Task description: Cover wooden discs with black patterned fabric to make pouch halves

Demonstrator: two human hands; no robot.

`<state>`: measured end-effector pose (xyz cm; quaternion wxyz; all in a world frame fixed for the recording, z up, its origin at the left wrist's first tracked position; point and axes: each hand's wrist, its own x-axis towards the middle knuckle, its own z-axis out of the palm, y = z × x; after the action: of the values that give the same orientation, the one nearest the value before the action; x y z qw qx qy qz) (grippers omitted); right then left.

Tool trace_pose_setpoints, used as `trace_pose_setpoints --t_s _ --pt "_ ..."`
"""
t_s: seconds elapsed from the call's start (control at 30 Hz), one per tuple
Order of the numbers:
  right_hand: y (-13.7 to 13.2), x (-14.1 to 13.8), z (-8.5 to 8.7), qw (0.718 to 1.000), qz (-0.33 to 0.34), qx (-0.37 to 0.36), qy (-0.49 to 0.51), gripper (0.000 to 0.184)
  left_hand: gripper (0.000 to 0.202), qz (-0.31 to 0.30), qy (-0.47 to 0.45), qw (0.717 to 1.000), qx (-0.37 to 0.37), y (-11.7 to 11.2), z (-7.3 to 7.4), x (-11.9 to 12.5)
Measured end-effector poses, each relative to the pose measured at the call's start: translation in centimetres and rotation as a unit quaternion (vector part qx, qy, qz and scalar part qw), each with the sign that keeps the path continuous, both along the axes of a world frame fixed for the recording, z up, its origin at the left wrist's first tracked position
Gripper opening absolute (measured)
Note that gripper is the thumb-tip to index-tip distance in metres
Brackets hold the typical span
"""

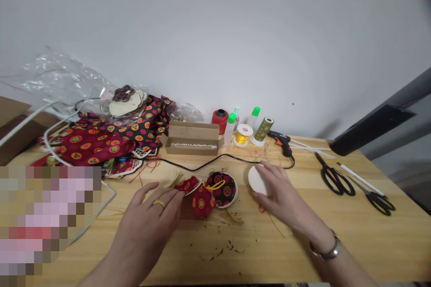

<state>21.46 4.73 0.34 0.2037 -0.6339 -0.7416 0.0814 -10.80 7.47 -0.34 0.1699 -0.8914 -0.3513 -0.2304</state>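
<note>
My left hand (151, 215) lies on the wooden table (353, 237), fingers spread, its fingertips touching a small red patterned fabric piece (187, 184). Right beside that sit a red fabric pouch (202, 202) and a round black patterned disc (225, 188) with a yellow cord loop. My right hand (281, 193) rests over a white round disc (256, 179), fingers curved around its edge. A ring is on the left hand and a bracelet on the right wrist.
Patterned fabric (101, 141) and plastic bags pile at the back left. An open cardboard box (192, 140), thread spools (264, 129), glue bottles, and a glue gun (281, 141) with black cord line the back. Two scissors (335, 179) lie at right. Thread scraps litter the front.
</note>
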Motion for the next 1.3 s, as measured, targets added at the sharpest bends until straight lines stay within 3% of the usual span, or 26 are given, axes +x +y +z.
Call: trace_pose_setpoints --t_s 0.13,0.23,0.3,0.37,0.43,0.5,0.6,0.7,0.83,0.93,1.03,1.1,1.23,1.3 --pt "1.2 -2.0 -0.6 0.998 0.018 -0.059 0.024 0.058 0.038 0.011 0.024 0.999 -0.021 -0.9 -1.3 -2.5" --pt "1.8 -2.4 -1.1 0.996 0.006 -0.069 0.048 0.062 0.038 0.021 0.049 0.998 -0.027 -1.2 -2.0 -3.0" --pt "1.6 -2.1 -1.1 0.998 0.001 -0.044 0.052 0.061 0.035 0.030 0.044 0.998 -0.015 -1.5 -2.1 -2.6" --pt "0.8 -1.6 -1.1 0.999 -0.013 -0.005 0.042 0.048 0.036 0.033 0.024 0.999 -0.017 -1.8 -1.8 -1.8" --pt "-0.4 -1.0 -1.3 0.999 -0.032 0.029 0.020 0.034 0.042 0.021 0.000 0.999 -0.034 -2.2 -1.4 -0.6" --pt "-1.6 -0.6 -1.7 0.997 -0.052 0.052 -0.008 0.031 0.041 -0.004 -0.017 0.999 -0.050 -2.4 -1.2 0.6" --pt "-2.7 0.1 -2.5 0.995 -0.073 0.063 -0.034 0.019 0.031 -0.023 -0.029 0.999 -0.035 -2.3 -2.0 2.0" --pt "-3.3 1.7 -2.7 0.993 -0.096 0.050 -0.042 0.021 0.026 -0.023 -0.006 1.000 -0.013 -1.7 -3.6 2.0" --pt "-4.1 5.8 -1.7 0.969 -0.225 0.084 -0.052 0.023 0.040 -0.029 0.031 0.999 -0.026 -0.9 -5.6 0.7" --pt "-4.6 9.5 -1.1 0.943 -0.292 0.127 -0.094 0.024 0.041 -0.033 0.013 0.999 -0.037 -0.9 -5.8 0.4" --pt "-4.7 11.4 -0.8 0.937 -0.264 0.115 -0.197 0.032 0.036 -0.023 -0.031 0.998 -0.049 -1.2 -5.2 1.1" --pt "-4.3 10.8 -0.5 0.936 -0.229 0.126 -0.236 0.038 0.033 -0.009 -0.066 0.996 -0.065 -1.5 -4.7 1.6" --pt "-2.9 5.4 0.2 0.967 -0.138 0.163 -0.136 0.029 0.035 -0.010 -0.105 0.989 -0.102 -2.2 -4.2 2.2" --pt "-1.9 1.9 0.4 0.989 -0.054 0.114 -0.076 0.029 0.036 -0.027 -0.118 0.985 -0.125 -2.6 -4.0 2.2"
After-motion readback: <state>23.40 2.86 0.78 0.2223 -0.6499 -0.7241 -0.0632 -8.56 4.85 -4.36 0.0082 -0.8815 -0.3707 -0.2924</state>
